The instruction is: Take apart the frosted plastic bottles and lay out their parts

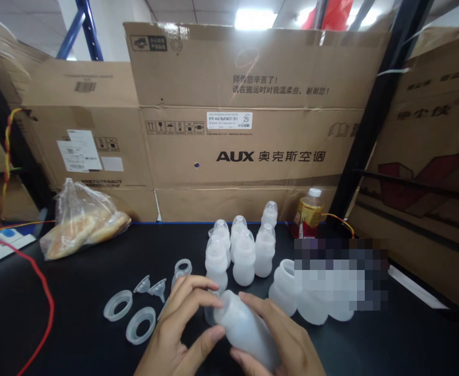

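A frosted white baby bottle (pixel 249 329) lies tilted between my two hands at the front of the table, its neck end pointing up and left. My right hand (pixel 284 334) wraps around the bottle's body. At the neck end, my left hand (pixel 186 324) closes its thumb and fingers on the bottle; the exact part under the fingertips is partly hidden. Left of my left hand lie clear screw rings (pixel 132 334) and silicone teats (pixel 158 289). Just beyond my hands stand several capped baby bottles (pixel 244 261). Several uncapped bottles (pixel 282 292) are grouped on the right, partly blurred out.
Bread in a clear plastic bag (pixel 86 224) lies at the back left. A drink bottle with a white cap (pixel 308 211) stands at the back right. A large cardboard box (pixel 237 177) walls off the back. A red cable (pixel 45 292) runs down the left side.
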`<state>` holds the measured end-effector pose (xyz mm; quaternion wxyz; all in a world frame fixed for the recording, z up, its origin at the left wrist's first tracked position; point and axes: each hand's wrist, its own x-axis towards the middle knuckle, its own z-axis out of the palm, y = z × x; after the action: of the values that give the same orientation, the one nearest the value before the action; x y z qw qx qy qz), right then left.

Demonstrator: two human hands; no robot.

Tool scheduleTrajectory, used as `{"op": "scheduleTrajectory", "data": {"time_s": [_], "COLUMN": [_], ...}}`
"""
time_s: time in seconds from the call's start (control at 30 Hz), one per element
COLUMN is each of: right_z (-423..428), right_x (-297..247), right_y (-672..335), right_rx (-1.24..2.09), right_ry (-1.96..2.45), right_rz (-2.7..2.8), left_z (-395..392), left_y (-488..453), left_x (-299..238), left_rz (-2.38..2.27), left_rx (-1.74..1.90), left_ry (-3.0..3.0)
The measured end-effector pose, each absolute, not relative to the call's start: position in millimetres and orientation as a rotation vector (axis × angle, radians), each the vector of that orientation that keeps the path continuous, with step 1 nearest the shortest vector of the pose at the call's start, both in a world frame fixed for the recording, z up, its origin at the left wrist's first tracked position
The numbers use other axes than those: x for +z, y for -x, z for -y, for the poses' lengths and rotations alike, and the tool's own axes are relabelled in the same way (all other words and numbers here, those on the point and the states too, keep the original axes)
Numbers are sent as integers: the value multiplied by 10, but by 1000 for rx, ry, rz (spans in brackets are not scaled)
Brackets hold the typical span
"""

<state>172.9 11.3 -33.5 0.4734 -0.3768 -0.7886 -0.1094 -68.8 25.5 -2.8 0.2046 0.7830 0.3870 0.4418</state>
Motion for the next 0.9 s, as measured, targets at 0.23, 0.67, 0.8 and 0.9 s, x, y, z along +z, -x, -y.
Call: {"op": "scheduleTrajectory", "data": {"time_s": [0.23, 0.67, 0.8, 0.9], "right_z": [-135, -167, -163, -164], "right_x": [-292, -272, -283, -274], "right_y": [-1670, -1667, -1655, -1695], "right_rx": [-233, -304, -342, -349], "right_ry": [803, 804, 813, 795], "right_rz": [1943, 1986, 1970, 2000], "left_z": [-275, -311, -309, -312], "left_y": [649, 613, 589, 580], "left_x": [-57, -98, -111, -124], "left_rz": [-906, -842, -868, -887], "left_rx": [1176, 1099, 1135, 1166], "left_ry": [-2057, -1855, -1865, -1883]}}
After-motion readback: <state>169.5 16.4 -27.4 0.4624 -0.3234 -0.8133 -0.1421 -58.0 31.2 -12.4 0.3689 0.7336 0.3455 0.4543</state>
